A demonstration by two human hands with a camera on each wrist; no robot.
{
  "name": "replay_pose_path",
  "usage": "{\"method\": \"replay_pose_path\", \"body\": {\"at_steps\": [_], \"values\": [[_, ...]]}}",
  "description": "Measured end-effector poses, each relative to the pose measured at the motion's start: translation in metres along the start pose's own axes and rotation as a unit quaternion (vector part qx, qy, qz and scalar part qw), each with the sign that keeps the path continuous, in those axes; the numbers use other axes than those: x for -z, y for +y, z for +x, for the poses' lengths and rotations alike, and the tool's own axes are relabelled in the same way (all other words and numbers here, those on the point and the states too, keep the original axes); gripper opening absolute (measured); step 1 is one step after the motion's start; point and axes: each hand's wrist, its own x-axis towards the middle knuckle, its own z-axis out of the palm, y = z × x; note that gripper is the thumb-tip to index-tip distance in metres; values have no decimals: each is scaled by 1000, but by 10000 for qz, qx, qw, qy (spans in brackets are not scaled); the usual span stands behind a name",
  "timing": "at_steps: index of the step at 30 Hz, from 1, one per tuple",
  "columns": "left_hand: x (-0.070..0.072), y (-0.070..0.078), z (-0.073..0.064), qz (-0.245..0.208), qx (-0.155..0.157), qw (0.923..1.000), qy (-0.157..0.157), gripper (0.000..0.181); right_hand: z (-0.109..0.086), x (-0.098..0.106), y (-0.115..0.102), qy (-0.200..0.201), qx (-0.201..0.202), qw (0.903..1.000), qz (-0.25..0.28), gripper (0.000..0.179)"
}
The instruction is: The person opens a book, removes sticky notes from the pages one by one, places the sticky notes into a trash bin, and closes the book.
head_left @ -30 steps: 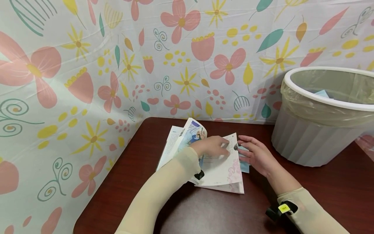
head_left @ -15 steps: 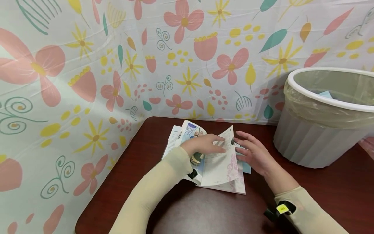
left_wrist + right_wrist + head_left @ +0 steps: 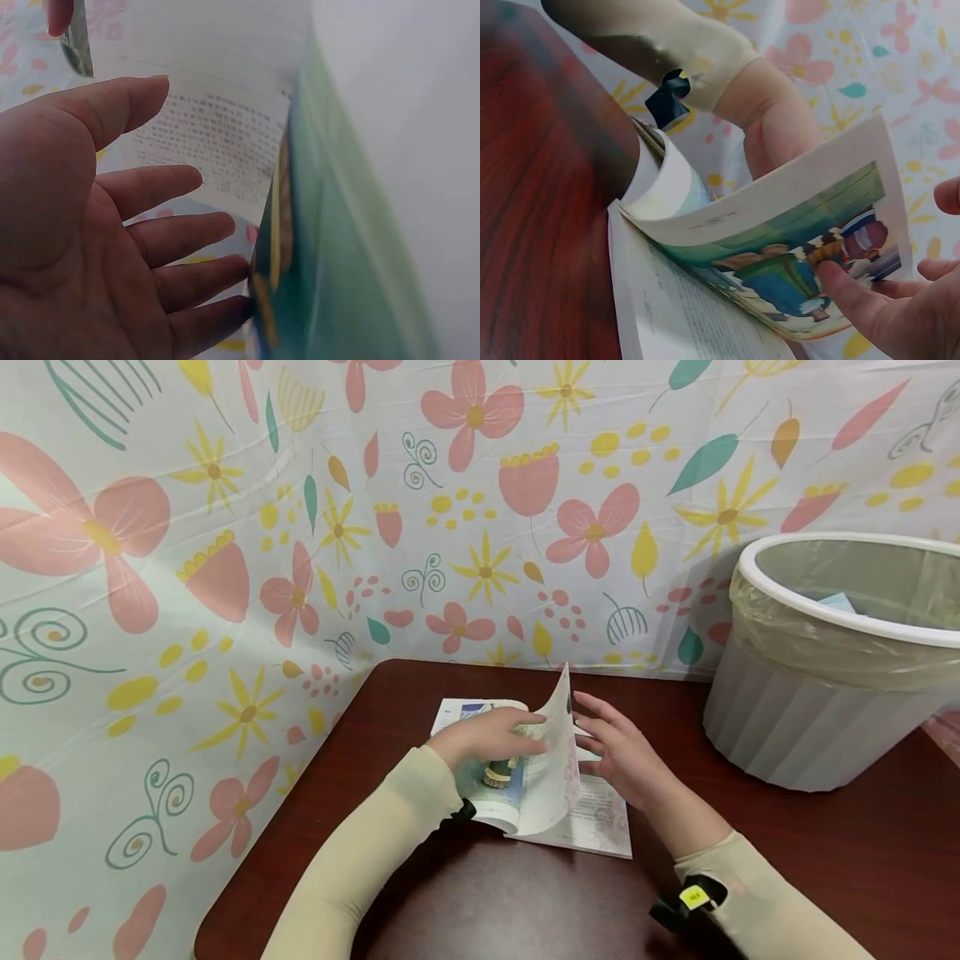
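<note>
Roughly upright, a curling page (image 3: 553,777) rises from the open book (image 3: 603,822) on the table (image 3: 525,902) — long edge running near to far. The right hand (image 3: 618,752), nearer its free edge, touches its right face, fingers apart; the left hand (image 3: 491,735), fingers straight, faces the other side — contact unclear.

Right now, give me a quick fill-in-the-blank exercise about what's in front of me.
1. The book is ____, not closed.
2. The bin has a ____ rim.
3. The hand nearer the bin is the ____ one.
4. The label on that arm is ____.

Missing words: open; white; right; yellow.
</note>
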Motion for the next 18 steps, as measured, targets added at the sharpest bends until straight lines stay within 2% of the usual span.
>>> {"method": "replay_pose_path", "body": {"at_steps": [11,18], "values": [[-1,-29,-15,661,-218,9975,141,62,9,-25,12,-143,251,9972,-687,60],[-7,-43,-23,616,-175,9979,78,66,10,-41,20,-363,322,9924,-1127,63]]}}
